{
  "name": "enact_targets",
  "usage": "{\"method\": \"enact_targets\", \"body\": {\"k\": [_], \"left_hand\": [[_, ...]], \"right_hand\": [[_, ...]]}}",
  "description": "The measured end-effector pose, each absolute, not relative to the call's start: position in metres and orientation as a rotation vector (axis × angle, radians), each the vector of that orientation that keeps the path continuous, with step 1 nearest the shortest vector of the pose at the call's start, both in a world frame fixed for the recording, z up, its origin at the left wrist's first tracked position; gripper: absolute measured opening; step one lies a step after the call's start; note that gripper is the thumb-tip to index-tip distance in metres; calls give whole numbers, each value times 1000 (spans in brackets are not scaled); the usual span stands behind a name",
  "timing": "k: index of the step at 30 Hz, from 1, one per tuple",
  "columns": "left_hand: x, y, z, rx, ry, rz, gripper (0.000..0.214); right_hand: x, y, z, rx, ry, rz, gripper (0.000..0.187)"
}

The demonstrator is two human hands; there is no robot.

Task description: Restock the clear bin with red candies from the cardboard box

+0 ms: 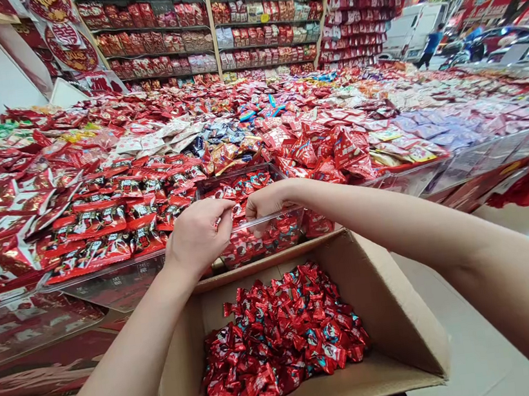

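Note:
My left hand (pixel 198 234) and my right hand (pixel 265 202) meet over the front rim of a clear plastic bin (pixel 268 223) holding red-wrapped candies. Both hands have their fingers curled in a pinch; what they grip is hidden between them, seemingly a small red candy. Directly below them stands an open cardboard box (pixel 399 329), its bottom covered with a heap of red foil-wrapped candies (pixel 284 345).
A huge display counter (pixel 284 124) of red, pink and white wrapped sweets stretches to the back, edged by clear plastic panels (pixel 110 286). Shelves of red packets (pixel 265 22) line the rear wall. A street with a person and vehicles shows at top right.

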State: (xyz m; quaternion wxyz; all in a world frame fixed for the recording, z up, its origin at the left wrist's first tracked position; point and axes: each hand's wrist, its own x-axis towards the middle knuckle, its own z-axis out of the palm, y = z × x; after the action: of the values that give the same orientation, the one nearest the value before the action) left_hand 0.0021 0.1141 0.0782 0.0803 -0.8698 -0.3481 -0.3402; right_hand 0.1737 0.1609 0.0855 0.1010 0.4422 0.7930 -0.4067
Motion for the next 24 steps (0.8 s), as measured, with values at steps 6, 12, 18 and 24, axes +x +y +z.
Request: {"method": "enact_targets", "body": {"k": [6,12,18,24], "left_hand": [[4,115,81,-2595,-1034,-1100,19],[-18,75,51,-2600,-846,-1598,28],[-28,33,-4,-3024,-1015,-1240,20],[-28,42,-12,-2897,-1387,-1247,18]], "right_hand": [[182,145,108,1501,2665,-818,16],[217,66,122,1499,2909,-1224,16],[221,21,-17,1328,2388,-1356,16],[160,38,-110,1709,2334,-1031,27]]}}
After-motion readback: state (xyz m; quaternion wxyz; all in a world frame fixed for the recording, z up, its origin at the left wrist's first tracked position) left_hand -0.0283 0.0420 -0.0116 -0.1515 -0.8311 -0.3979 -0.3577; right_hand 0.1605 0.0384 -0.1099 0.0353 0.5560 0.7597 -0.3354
